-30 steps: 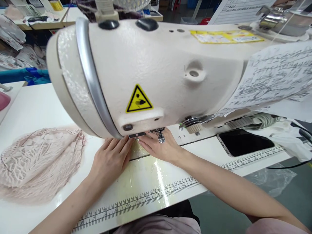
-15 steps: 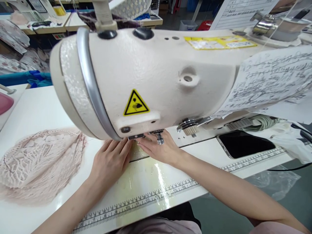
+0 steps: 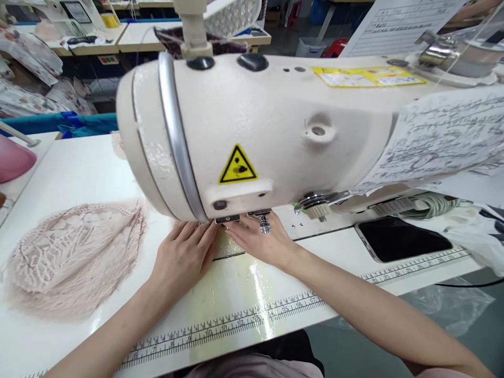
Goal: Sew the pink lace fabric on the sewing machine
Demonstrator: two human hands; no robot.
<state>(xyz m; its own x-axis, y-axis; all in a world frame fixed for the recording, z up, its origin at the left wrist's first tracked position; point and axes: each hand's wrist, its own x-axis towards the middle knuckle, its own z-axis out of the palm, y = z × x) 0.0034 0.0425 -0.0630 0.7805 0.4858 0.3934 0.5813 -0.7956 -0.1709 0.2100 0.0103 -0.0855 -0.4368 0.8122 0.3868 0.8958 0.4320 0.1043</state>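
Note:
A cream sewing machine head (image 3: 255,131) fills the middle of the view and hides its needle area. My left hand (image 3: 183,257) lies flat on the white table (image 3: 79,168), fingers together and reaching under the machine head. My right hand (image 3: 262,242) lies flat beside it, fingertips also under the head, near a small metal screw part (image 3: 265,226). What the fingertips press on is hidden by the machine. A pile of pink lace fabric (image 3: 74,257) lies on the table to the left of my left hand, apart from it.
A black phone (image 3: 405,240) lies face up at the right. A printed ruler strip (image 3: 236,320) runs along the table's front edge. Printed white fabric (image 3: 441,139) drapes over the machine arm. A coiled cable (image 3: 425,203), a plastic bag (image 3: 452,310) and other work tables (image 3: 137,37) are visible.
Both hands stay in place under the machine head. The view has shifted slightly, so the machine and lace pile appear a little further right.

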